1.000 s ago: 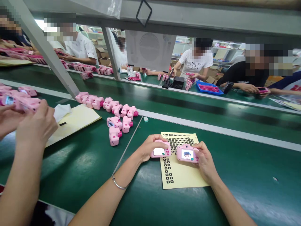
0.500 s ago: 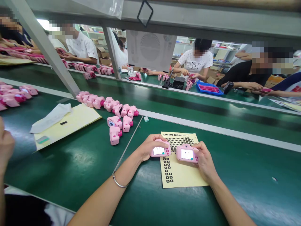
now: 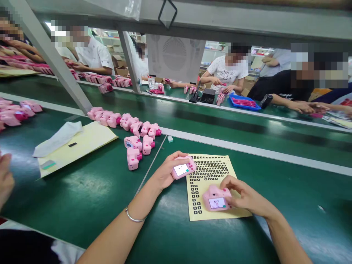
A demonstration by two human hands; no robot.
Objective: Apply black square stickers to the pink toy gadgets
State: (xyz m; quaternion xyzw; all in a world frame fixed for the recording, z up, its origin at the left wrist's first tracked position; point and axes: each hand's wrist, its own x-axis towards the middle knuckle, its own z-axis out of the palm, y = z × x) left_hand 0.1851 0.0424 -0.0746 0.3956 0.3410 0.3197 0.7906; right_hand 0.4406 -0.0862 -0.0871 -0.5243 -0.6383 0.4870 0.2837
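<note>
Two pink toy cameras with lit screens are in my hands. My left hand (image 3: 167,170) is closed on one pink toy camera (image 3: 183,169), tilted, at the upper left edge of a yellow sticker sheet (image 3: 198,212). My right hand (image 3: 239,194) grips the other pink toy camera (image 3: 216,200) by its right side, over the lower part of the sheet. A small cartoon figure shows on that camera's screen. Rows of black square stickers run across the sheet's top and down its left side.
Several pink toy cameras (image 3: 133,158) stand left of the sheet. Another yellow sheet (image 3: 90,141) bears a white cloth (image 3: 59,138). A small pale block (image 3: 170,139) lies near the rail. A co-worker's hand (image 3: 4,179) is at far left; a blue tray (image 3: 244,103) and more people are across the bench.
My right hand has brought its camera down and toward me, tipping it so the top shows. My left hand has moved slightly left and up, with its camera tilted more.
</note>
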